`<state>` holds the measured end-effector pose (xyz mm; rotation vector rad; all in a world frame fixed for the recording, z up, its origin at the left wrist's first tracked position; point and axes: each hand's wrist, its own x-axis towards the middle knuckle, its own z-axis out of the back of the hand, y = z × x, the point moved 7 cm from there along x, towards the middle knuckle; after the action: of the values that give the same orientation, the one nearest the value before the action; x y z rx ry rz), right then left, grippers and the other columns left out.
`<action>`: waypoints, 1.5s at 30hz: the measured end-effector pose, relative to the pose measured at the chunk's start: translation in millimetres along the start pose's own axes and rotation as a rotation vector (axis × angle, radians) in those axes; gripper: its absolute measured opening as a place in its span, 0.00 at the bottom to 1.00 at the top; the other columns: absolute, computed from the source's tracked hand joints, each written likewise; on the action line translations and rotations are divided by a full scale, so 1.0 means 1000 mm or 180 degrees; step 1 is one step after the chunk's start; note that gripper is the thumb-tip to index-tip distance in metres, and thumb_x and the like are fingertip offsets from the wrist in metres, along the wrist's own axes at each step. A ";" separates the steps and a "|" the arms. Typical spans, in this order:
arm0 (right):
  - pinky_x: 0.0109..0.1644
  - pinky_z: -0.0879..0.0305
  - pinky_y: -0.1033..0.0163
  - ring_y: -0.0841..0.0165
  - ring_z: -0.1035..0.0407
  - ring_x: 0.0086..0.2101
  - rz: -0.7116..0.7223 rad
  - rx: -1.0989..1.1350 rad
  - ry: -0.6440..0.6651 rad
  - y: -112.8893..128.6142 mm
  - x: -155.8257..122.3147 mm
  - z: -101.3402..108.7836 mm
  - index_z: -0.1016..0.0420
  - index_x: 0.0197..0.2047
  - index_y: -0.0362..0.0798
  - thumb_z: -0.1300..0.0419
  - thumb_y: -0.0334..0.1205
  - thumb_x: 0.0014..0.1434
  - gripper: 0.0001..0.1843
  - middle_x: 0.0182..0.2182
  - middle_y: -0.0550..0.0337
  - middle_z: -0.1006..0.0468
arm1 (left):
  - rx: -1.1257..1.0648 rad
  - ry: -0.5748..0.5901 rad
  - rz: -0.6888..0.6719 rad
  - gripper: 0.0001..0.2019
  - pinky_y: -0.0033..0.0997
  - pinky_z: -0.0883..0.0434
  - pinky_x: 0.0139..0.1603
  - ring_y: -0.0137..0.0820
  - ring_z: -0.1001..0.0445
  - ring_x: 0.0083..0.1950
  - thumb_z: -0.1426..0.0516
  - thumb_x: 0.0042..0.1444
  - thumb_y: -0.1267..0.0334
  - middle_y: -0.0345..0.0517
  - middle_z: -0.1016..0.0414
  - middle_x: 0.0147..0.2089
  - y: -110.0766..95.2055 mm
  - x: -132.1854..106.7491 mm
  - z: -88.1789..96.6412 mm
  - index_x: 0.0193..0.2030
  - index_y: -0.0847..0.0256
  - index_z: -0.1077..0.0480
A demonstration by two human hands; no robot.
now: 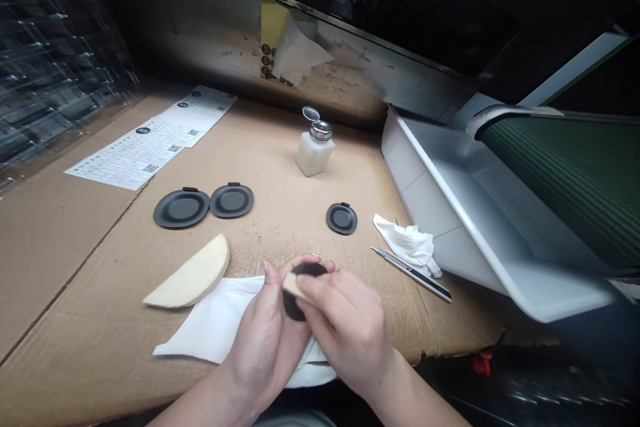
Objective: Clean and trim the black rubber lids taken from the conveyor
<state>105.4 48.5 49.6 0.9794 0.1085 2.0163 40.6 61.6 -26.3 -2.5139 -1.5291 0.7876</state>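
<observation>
My left hand [267, 333] is closed around a small black oval part [295, 310], which looks like the dark lidded parts on the table. Pinched in my right hand [353, 323] is a cream-coloured felt piece [293, 285], pressed against the face of that part. Beneath my wrists lies a white cloth [213, 320]. To the left rests a larger half-round cream felt pad [193, 273]. Beyond my hands sit three black oval parts: one at far left [181, 208], another beside it [231, 201], and a smaller one to the right [342, 218].
A square pump bottle [315, 152] stands with its metal cap flipped up. At right are a crumpled white cloth [410, 243], a utility knife [413, 273] and a grey bin [440, 200] beside a green conveyor belt [575, 180]. Printed sheets [150, 147] lie on the cardboard at left.
</observation>
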 end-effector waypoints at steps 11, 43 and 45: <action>0.40 0.33 0.65 0.70 0.30 0.36 -0.0702 0.0183 0.0254 -0.028 -0.007 0.023 0.30 0.45 0.47 0.45 0.32 0.58 0.11 0.36 0.58 0.24 | 0.0229 -0.0167 -0.0038 0.21 0.41 0.42 0.59 0.40 0.32 0.54 0.53 0.59 0.49 0.50 0.25 0.44 0.000 0.004 0.001 0.46 0.63 0.29; 0.34 0.34 0.65 0.69 0.32 0.30 -0.0400 -0.0252 -0.0468 -0.007 0.028 0.001 0.28 0.42 0.46 0.46 0.33 0.58 0.09 0.28 0.58 0.26 | 0.0220 -0.0174 -0.0114 0.16 0.40 0.38 0.57 0.40 0.33 0.55 0.49 0.59 0.57 0.50 0.25 0.47 0.001 0.000 0.003 0.47 0.62 0.29; 0.39 0.33 0.65 0.69 0.30 0.34 -0.0634 0.0104 -0.0657 -0.019 0.032 0.020 0.29 0.42 0.48 0.45 0.34 0.58 0.09 0.33 0.59 0.24 | 0.0161 -0.0063 -0.0134 0.17 0.41 0.39 0.57 0.40 0.32 0.54 0.51 0.60 0.55 0.51 0.25 0.47 0.000 -0.001 0.000 0.49 0.62 0.30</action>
<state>121.4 78.3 74.6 1.1453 0.1222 1.7278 40.5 60.9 -26.0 -2.4370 -1.5427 0.8370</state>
